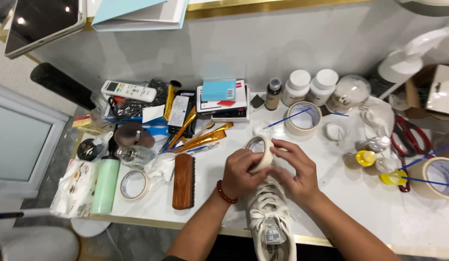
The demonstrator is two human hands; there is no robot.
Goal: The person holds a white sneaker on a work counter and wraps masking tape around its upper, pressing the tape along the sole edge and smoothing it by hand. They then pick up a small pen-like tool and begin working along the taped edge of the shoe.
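On the cluttered white counter (340, 193), roll of tape (260, 152) gripped between both hands, left hand (241, 175) and right hand (297, 171), directly above the toe of the white shoe (270, 217), lying lengthwise toward the body.

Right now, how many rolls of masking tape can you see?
4: one in both hands, one by the wooden brush, one near the white jars, one at the right edge.

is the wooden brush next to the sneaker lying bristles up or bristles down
Bristles down, it seems: the wooden brush lies flat on the table, its smooth brown back facing up and no bristles showing.
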